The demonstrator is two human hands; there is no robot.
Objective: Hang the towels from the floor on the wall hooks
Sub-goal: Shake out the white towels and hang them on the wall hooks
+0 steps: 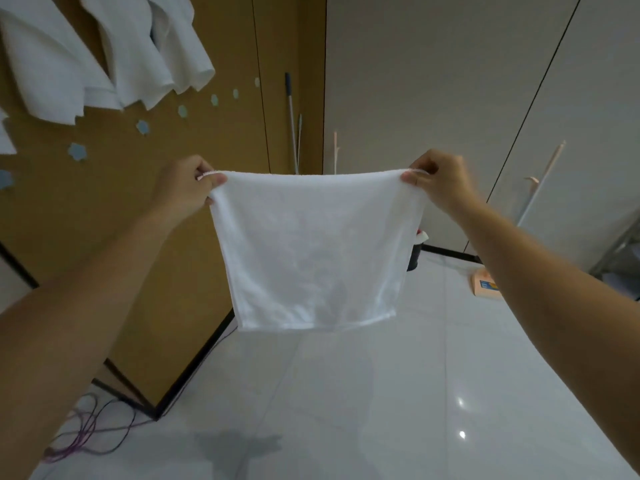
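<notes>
Pinching towel (311, 251) corners, left hand (187, 188), right hand (440, 183), hung towels (104, 57) cropped

I am seeing hung towels (97, 57) crowding the upper left of the brown wall (207, 140), the blue hooks (142, 127) beside them lying open to reach. A mop pole (292, 112) is leaning in the corner, and cables (86, 434) are trailing on the floor (381, 393).

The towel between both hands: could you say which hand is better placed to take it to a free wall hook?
Probably the left hand: it pinches the towel at the corner nearest the brown wall, where bare blue hooks sit; the right hand is farther.
</notes>
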